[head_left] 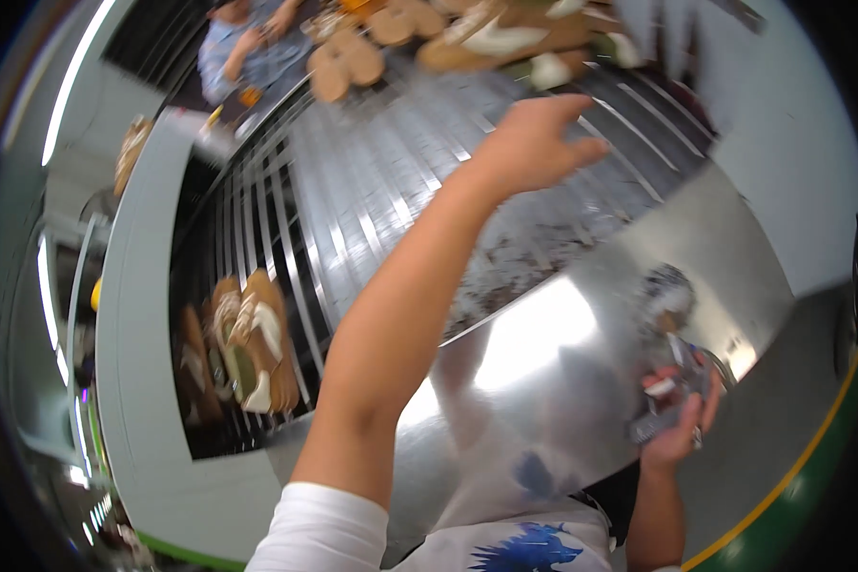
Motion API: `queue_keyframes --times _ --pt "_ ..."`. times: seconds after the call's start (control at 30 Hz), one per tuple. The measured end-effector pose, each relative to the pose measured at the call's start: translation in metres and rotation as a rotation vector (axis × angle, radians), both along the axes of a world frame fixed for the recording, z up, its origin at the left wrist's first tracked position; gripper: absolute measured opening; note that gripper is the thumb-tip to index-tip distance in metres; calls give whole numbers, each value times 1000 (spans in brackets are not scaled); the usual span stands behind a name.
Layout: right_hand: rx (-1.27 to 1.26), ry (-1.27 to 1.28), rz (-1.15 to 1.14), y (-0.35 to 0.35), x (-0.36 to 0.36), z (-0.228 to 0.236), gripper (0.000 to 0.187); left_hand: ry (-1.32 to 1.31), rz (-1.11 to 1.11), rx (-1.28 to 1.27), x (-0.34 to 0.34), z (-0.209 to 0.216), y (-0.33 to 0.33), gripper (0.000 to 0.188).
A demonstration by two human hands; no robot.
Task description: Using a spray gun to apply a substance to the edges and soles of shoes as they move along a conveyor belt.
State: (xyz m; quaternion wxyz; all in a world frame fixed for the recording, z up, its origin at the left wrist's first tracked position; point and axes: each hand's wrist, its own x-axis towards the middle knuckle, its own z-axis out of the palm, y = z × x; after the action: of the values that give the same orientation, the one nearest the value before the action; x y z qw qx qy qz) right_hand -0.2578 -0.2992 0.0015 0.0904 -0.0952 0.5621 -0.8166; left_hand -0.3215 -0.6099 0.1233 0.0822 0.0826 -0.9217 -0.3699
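Observation:
My left hand (534,143) reaches far out over the metal slats, its thumb apart from the fingers and nothing in it. Just beyond it lie shoes (496,40) with tan soles and white and olive uppers, close to the fingertips. At the lower right my right hand (684,419) is closed around a greyish handheld tool (665,405), blurred, whose kind I cannot make out. Beyond that hand a fuzzy dark round thing (667,291) rests against the shiny metal sheet (534,334); whether it is joined to the tool is unclear.
A slatted metal conveyor (372,162) runs away from me, with several shoes (253,343) at its left near end. Pale side panels (133,315) flank it. At the far left another person (248,48) in a blue top stands beside tan soles (345,65).

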Motion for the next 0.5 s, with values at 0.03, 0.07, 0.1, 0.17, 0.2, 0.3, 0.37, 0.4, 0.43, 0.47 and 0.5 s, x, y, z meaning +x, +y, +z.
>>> queue_keyframes --times 0.03,0.07,0.1,0.17,0.2,0.3,0.37,0.4,0.43,0.47,0.5 --pt "22 -23 -51 3 -2 0 60 -169 82 -344 -2 6 -5 67" --pt "38 -50 -102 4 -1 0 59 -188 129 -351 16 -3 -26 67" --pt "20 -61 -51 3 1 2 59 -66 292 -443 46 -16 -55 64" --pt "114 2 -139 3 3 1 59 -37 634 -652 128 -41 -114 59" --pt "125 0 -127 3 2 0 59 -193 799 -675 178 -43 -138 58" --pt "257 20 -104 -1 4 9 61 -702 1138 -762 345 -20 -158 61" --pt "228 15 -89 -6 5 9 61 -659 1373 -286 447 -6 -146 61" --pt "214 18 -89 -6 6 9 61 -514 1410 223 474 -4 -138 63" --pt "219 25 -90 -5 6 7 61 -371 1305 266 477 -12 -119 64" --pt "178 26 -87 -3 4 3 60 -227 1198 302 473 -18 -102 66" --pt "135 29 -84 -1 3 3 59 -127 1239 420 468 -20 -101 63"
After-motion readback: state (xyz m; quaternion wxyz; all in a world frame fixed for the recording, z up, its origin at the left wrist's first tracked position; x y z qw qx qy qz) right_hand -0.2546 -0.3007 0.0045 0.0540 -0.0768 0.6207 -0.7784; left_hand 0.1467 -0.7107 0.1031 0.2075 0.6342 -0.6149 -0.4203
